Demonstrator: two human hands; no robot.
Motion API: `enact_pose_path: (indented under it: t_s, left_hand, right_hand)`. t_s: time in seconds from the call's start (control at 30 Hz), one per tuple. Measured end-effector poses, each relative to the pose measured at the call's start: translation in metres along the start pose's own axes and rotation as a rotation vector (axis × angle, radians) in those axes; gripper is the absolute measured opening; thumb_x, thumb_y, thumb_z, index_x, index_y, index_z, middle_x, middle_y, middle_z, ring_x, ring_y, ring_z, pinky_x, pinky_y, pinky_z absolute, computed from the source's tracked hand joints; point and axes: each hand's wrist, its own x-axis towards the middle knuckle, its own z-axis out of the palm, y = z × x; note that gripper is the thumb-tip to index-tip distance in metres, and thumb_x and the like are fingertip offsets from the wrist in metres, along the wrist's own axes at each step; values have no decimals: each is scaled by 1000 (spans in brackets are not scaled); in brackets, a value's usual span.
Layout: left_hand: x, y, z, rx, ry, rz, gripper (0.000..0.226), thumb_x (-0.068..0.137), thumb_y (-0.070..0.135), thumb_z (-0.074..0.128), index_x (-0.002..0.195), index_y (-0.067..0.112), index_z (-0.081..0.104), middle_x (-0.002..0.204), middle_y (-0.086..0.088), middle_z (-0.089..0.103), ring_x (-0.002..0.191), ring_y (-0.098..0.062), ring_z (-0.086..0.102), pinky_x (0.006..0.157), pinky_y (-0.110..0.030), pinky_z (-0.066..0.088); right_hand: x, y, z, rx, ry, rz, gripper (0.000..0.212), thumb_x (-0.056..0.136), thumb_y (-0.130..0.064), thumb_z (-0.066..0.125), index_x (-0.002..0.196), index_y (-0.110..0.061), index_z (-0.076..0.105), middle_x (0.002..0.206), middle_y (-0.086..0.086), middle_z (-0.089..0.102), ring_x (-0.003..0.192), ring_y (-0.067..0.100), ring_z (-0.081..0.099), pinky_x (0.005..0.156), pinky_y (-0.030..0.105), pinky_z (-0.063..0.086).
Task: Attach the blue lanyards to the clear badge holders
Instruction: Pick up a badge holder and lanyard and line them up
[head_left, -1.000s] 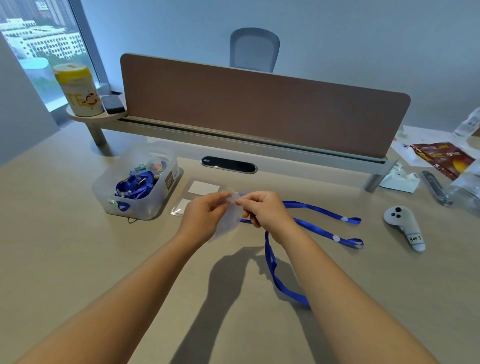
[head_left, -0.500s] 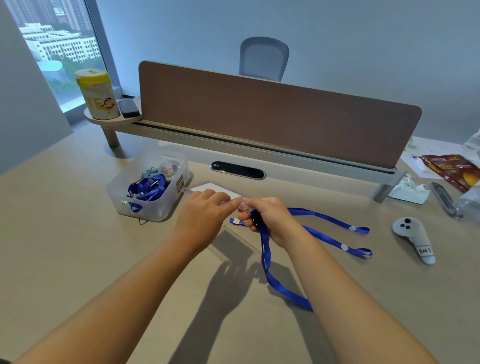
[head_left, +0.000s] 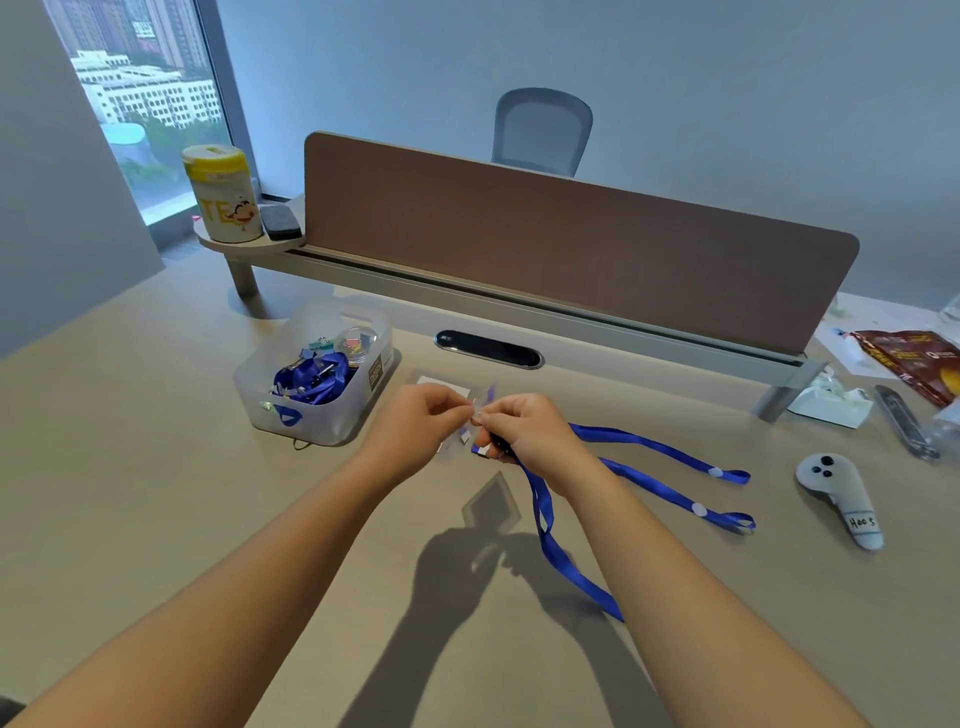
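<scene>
- The blue lanyard (head_left: 660, 486) lies on the desk (head_left: 156, 519) near the middle, with its long axis going from the hands out to the right edge; two strap ends with white buttons point to the right, and one loop hangs from the right hand toward the near edge.
- The clear badge holder (head_left: 457, 439) is held above the desk between the two hands; it is see-through and blurred, so I cannot tell which way its long side goes.
- The left hand (head_left: 415, 431) has its fingers curled, and thumb and forefinger pinch the top of the badge holder.
- The right hand (head_left: 524, 431) is also curled; it pinches the clip end of the lanyard, and its fingertips almost meet those of the left hand.
- Both forearms come from the near edge and meet over the middle of the desk, the wrists a little raised.
- Another badge holder (head_left: 441, 382) with a white card lies flat just behind the hands.
- A clear plastic box (head_left: 311, 384) with more blue lanyards stands to the left of the hands, toward the far edge.
- A white controller (head_left: 841, 499) lies near the right edge.
- A brown divider panel (head_left: 571, 244) stands along the far edge.
</scene>
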Motion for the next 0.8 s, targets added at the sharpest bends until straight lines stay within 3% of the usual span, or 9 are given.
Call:
enact_pose_path:
  t_s: [0.07, 0.13, 0.23, 0.37, 0.6, 0.7, 0.8]
  left_hand:
    - [3, 3, -3, -5, -27, -45, 21, 86, 14, 56, 99, 0, 67, 85, -9, 65, 72, -10, 54, 66, -18, 44]
    - [6, 4, -5, -11, -54, -90, 20, 85, 13, 58, 96, -1, 66, 81, -7, 62, 75, -16, 57, 71, -26, 49]
    - [8, 7, -7, -10, -62, -140, 17, 83, 11, 60, 93, -2, 66, 92, -18, 66, 95, -34, 61, 87, -42, 50]
    - [9, 10, -9, 43, -81, -157, 11, 81, 11, 63, 86, 1, 66, 96, -22, 66, 99, -36, 60, 88, -43, 50]
    - [9, 13, -12, 84, -136, -154, 14, 81, 8, 61, 86, -4, 66, 87, -17, 62, 91, -33, 60, 88, -42, 50]
    - [9, 13, -13, 116, -152, -146, 10, 81, 8, 61, 72, 4, 64, 83, -16, 60, 82, -27, 56, 86, -41, 51]
    - [11, 9, -13, 124, -137, -131, 22, 81, 8, 61, 61, 14, 56, 74, -10, 58, 77, -24, 54, 82, -41, 52]
  right_hand:
    - [0, -1, 1, -43, -6, -17, 25, 94, -12, 46, 105, 5, 61, 66, 1, 55, 57, 10, 48, 64, 23, 44]
    - [0, -1, 2, -70, -11, -24, 25, 94, -12, 46, 105, 4, 61, 66, 0, 55, 58, 10, 48, 66, 24, 44]
    - [-1, -1, 4, -118, -12, -49, 22, 94, -10, 45, 99, 3, 63, 66, 0, 55, 58, 10, 49, 70, 30, 45]
    - [0, -1, 5, -201, -7, -99, 23, 94, -11, 44, 76, -11, 59, 65, -2, 55, 61, 9, 50, 74, 32, 47]
    - [-3, 3, 8, -322, 10, -145, 23, 94, -12, 43, 97, 1, 62, 66, -6, 54, 63, 6, 51, 73, 27, 46]
    - [-4, 2, 10, -374, 26, -178, 23, 94, -12, 42, 99, 1, 61, 75, 1, 58, 62, 3, 49, 66, 21, 44]
    - [-4, 3, 11, -393, 56, -215, 24, 94, -11, 41, 100, 1, 60, 79, 2, 57, 61, 0, 48, 61, 17, 41]
